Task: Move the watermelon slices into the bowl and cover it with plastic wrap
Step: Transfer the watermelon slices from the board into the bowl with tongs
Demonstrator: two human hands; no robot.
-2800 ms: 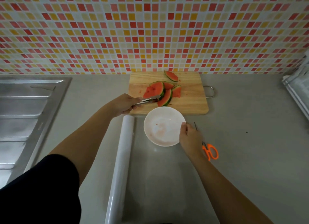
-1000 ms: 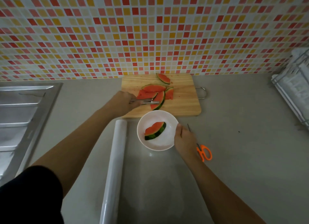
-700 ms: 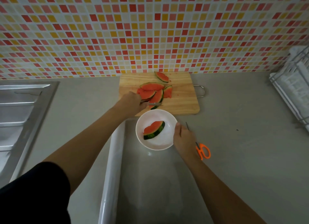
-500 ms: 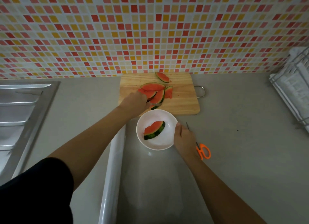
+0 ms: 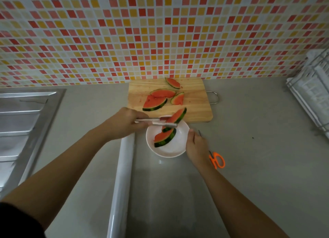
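Note:
My left hand (image 5: 125,124) grips metal tongs (image 5: 156,122), and the tongs pinch a watermelon slice (image 5: 176,116) held over the far rim of the white bowl (image 5: 179,148). One slice (image 5: 164,137) lies inside the bowl. My right hand (image 5: 196,147) holds the bowl's right rim. Several more slices (image 5: 154,102) rest on the wooden cutting board (image 5: 195,108) behind the bowl. A roll of plastic wrap (image 5: 122,175) lies on the counter to the left of the bowl, with clear film pulled out beneath the bowl.
Orange-handled scissors (image 5: 217,160) lie just right of my right hand. A steel sink drainboard (image 5: 21,131) fills the left side. A white wire dish rack (image 5: 313,88) stands at the far right. A mosaic tile wall rises behind the board.
My left hand has lifted a slice off the board with the tongs and carried it right and toward me, over the bowl. The right hand stays on the rim.

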